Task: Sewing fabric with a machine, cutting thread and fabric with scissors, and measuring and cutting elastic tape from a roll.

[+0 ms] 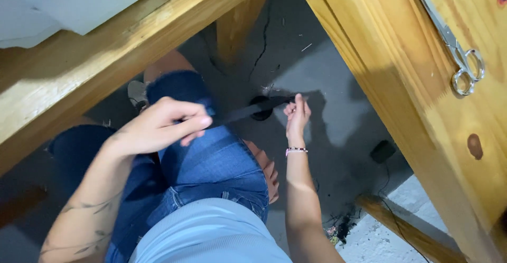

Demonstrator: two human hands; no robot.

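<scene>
Pale shirt hem [211, 236] and denim knees [211, 162] are filling the foreground. Left hand [161, 125] is pinching one end of a black strap [248, 109]; right hand [297, 116], at three o'clock from it, is pinching the other end, stretching it taut. Wooden beams [105, 57] are hemming in the open gap from ten and two o'clock. Scissors [454, 43] are lying on the right plank [459, 152]. Cracked grey floor [327, 72] is showing below.
</scene>
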